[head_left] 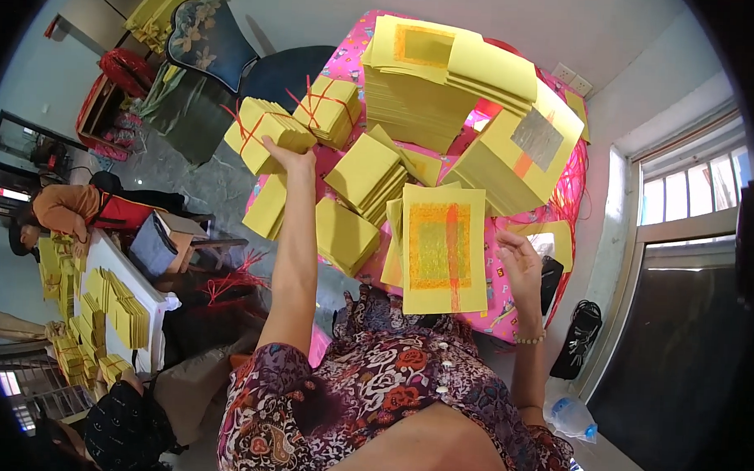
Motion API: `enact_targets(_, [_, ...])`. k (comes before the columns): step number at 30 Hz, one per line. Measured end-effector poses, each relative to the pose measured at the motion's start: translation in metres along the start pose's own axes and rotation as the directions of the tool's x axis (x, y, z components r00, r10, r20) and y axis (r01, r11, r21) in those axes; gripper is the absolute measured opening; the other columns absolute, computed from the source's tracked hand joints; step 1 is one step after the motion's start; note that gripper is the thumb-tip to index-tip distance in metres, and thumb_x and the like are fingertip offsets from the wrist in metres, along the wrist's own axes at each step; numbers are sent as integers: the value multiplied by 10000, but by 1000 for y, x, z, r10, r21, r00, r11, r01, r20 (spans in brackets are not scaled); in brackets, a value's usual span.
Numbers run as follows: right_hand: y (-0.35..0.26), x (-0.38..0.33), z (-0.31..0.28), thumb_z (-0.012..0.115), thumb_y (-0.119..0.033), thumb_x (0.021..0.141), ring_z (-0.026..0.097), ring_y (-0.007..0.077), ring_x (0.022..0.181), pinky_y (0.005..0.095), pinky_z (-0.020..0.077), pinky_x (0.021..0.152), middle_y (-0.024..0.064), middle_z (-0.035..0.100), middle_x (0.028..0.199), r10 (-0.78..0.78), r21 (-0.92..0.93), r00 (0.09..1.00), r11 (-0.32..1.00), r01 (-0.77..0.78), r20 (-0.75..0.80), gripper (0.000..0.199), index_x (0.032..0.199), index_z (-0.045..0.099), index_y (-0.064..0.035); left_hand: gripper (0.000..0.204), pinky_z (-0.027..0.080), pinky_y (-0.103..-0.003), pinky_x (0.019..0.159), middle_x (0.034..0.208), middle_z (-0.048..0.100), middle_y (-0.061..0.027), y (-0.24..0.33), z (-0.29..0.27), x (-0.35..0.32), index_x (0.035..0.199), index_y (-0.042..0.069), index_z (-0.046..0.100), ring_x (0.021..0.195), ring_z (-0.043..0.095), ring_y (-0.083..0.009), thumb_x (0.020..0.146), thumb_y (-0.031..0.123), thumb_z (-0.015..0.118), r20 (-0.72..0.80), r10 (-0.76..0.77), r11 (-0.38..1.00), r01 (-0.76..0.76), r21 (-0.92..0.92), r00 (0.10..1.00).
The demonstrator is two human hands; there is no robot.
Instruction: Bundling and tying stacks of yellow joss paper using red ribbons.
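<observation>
Reaching far forward, the left hand (287,156) closes its fingers on a tied bundle of yellow paper (264,132), bound with red string, at the far left edge of the pink table (350,64); a second tied bundle (327,107) sits just beside it; the right hand (521,265) hovers open and holds nothing, near a yellow sheet with an orange square (443,248) lying close to the body; tall paper stacks (424,79) crowd the middle, so the arm passes along their left side.
</observation>
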State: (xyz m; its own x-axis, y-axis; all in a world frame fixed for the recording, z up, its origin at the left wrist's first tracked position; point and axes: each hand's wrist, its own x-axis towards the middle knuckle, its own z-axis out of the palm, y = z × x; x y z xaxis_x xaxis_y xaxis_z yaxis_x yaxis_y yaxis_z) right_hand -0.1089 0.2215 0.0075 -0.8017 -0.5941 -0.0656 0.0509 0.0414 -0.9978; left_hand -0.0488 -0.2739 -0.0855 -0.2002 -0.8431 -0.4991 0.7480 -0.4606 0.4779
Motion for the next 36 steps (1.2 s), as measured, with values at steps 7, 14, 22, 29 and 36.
enact_targets(7, [-4,-1,7,589,9,947,582,149,1124,286,451,1003,83,630,1165,86,-17,996,996,-86,-26,283,1228,579,40,936,342,-473,1110,1467,449,-73,-17,10,-1,1484,150,374,1320,442,-277,782,709,642,-10,104,993,-105,-48,995])
enact_targets(14, [-8,-7,4,592,-1,946,585,151,1115,285,458,992,87,630,1171,140,-63,988,988,-144,-68,291,1233,579,45,1129,446,-391,1049,1432,479,-158,-35,43,-68,1451,-96,343,1239,532,-307,753,733,658,-236,221,975,-207,84,946])
enact_targets(22, [-6,-12,3,591,-10,952,589,149,1097,281,471,971,89,628,1160,151,-85,987,984,-156,-59,292,1236,570,50,1163,465,-361,1022,1354,569,-135,-39,29,-40,1385,-118,442,1190,577,-265,673,764,701,-456,162,969,-53,242,875])
enact_targets(29, [-1,-14,7,583,-19,961,588,133,1061,263,472,936,73,625,1153,138,-65,990,988,-137,5,296,1250,564,41,1109,516,-389,956,1344,558,-159,-42,39,-25,1342,-125,480,1156,591,-287,690,740,722,-318,205,950,-110,292,925])
enact_targets(36, [1,-17,6,578,-17,956,603,128,1069,270,471,967,65,645,1132,165,-106,986,981,-164,5,270,1220,574,40,1124,512,-393,950,1369,544,-147,-33,15,-21,1361,-109,470,1166,587,-284,674,741,729,-345,181,954,-79,289,921])
